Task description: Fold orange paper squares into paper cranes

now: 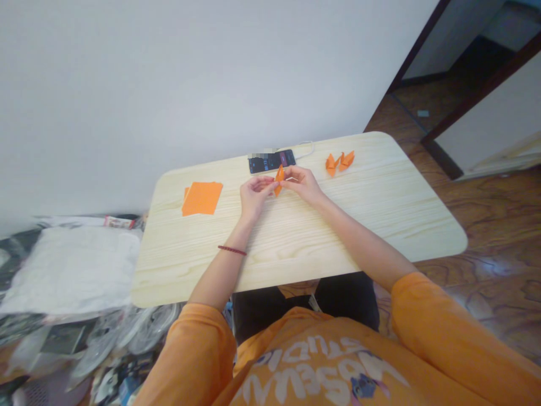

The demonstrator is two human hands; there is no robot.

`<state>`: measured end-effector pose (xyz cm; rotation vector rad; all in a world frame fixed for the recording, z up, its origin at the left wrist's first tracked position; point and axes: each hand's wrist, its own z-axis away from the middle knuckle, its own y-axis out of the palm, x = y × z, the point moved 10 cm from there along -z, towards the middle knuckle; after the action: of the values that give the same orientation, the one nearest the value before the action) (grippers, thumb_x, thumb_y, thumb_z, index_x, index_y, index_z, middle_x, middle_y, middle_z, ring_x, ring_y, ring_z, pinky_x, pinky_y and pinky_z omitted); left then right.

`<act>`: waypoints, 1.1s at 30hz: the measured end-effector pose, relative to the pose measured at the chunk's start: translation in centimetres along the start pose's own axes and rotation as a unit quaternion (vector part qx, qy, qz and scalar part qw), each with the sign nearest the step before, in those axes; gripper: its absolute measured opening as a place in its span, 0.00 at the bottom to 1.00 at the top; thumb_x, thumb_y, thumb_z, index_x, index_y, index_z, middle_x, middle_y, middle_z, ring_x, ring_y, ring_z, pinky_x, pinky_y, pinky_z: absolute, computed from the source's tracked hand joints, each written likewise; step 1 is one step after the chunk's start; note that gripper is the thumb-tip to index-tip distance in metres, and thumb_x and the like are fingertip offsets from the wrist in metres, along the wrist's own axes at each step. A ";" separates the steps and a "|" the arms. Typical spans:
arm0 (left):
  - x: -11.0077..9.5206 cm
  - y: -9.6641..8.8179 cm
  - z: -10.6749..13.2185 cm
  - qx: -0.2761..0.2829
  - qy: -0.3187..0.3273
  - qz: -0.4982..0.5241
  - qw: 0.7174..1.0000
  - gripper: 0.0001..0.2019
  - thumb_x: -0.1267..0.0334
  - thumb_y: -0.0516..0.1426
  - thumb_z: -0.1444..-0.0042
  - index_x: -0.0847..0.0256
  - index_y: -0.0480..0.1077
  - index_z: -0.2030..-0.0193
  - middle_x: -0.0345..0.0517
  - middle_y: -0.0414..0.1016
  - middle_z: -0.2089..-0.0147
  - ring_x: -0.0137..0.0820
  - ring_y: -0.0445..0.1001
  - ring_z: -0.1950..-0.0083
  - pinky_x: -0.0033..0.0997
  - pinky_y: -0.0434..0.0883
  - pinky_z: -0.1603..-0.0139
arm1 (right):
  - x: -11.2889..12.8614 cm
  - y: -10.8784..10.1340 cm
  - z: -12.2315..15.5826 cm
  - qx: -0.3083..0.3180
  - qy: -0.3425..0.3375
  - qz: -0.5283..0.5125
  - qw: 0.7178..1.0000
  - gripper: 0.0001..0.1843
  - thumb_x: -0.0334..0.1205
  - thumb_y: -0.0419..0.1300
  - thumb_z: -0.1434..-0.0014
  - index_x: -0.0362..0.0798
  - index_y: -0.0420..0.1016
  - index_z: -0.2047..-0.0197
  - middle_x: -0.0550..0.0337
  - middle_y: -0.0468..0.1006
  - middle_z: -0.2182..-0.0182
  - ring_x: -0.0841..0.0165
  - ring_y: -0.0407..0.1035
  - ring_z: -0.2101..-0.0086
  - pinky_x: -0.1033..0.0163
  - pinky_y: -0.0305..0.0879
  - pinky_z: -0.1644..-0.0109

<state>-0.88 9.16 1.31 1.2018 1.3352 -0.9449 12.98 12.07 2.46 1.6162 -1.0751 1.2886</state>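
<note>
Between both hands is a folded piece of orange origami paper [279, 179], narrow and pointed at its top and bottom. My left hand [256, 194] pinches its left side with thumb and fingers. On the other side, the fingertips of my right hand [303, 185] are closed on its right edge. The paper is held just above the table, in front of a dark phone [270, 162] with a lit screen. Two finished-looking orange paper cranes [339, 162] stand to the right of my right hand. A stack of square orange paper sheets [203, 198] lies to the left.
The pale wooden table [338, 225] has rounded corners and meets a white wall [190, 84] at the back. A white cable [310, 149] runs from the phone. Left of the table lie a white cloth [76, 270] and bagged clutter. Wooden floor [499, 214] shows at the right.
</note>
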 end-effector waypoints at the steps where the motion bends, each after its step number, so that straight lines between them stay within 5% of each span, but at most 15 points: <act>1: -0.1 0.1 0.0 0.004 0.002 -0.001 1.000 0.14 0.59 0.69 0.62 0.63 0.76 0.70 0.45 0.79 0.70 0.28 0.74 0.72 0.28 0.73 0.70 | 0.0 0.0 0.0 0.000 0.000 0.000 1.000 0.20 0.51 0.70 0.62 0.48 0.68 0.75 0.64 0.72 0.73 0.70 0.68 0.67 0.63 0.67 0.60; 7: 0.0 0.3 -0.1 0.026 0.015 -0.029 0.999 0.12 0.57 0.68 0.60 0.62 0.76 0.71 0.44 0.78 0.71 0.29 0.74 0.72 0.30 0.72 0.68 | -0.2 0.3 0.0 0.027 -0.006 -0.001 1.000 0.16 0.47 0.69 0.58 0.47 0.71 0.71 0.63 0.73 0.70 0.70 0.69 0.64 0.63 0.67 0.56; 14: -1.2 1.0 -0.1 0.072 0.065 -0.009 0.995 0.08 0.61 0.67 0.58 0.62 0.76 0.74 0.48 0.80 0.60 0.33 0.77 0.58 0.35 0.72 0.54 | 0.2 0.7 0.1 0.063 -0.012 -0.011 0.998 0.16 0.46 0.69 0.57 0.45 0.74 0.69 0.61 0.76 0.69 0.68 0.70 0.63 0.61 0.66 0.54; 20: -2.0 0.3 0.5 0.020 0.105 -0.048 0.993 0.06 0.64 0.67 0.58 0.61 0.76 0.73 0.45 0.79 0.67 0.32 0.77 0.62 0.34 0.72 0.55 | -0.4 0.5 -0.2 0.053 0.003 -0.043 0.998 0.14 0.41 0.70 0.60 0.46 0.75 0.69 0.63 0.77 0.71 0.71 0.70 0.67 0.63 0.66 0.56; 28: -1.7 -0.2 0.8 -0.030 0.060 -0.040 0.997 0.11 0.63 0.68 0.60 0.62 0.74 0.69 0.43 0.78 0.69 0.28 0.76 0.69 0.28 0.72 0.64 | -1.6 0.0 -0.3 0.014 0.036 -0.052 0.998 0.17 0.42 0.72 0.63 0.44 0.74 0.71 0.61 0.77 0.73 0.71 0.71 0.70 0.64 0.68 0.62; 33: -0.8 0.2 0.4 -0.013 0.020 0.023 0.999 0.15 0.62 0.69 0.61 0.63 0.74 0.65 0.44 0.79 0.70 0.30 0.78 0.69 0.28 0.73 0.64 | -1.3 -0.4 -0.1 -0.014 0.050 -0.044 0.998 0.20 0.48 0.73 0.66 0.44 0.74 0.74 0.60 0.77 0.75 0.72 0.70 0.74 0.63 0.69 0.64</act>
<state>-0.68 8.65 2.02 1.2316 1.3414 -0.8714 13.20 12.46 1.16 1.5431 -0.9471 1.2769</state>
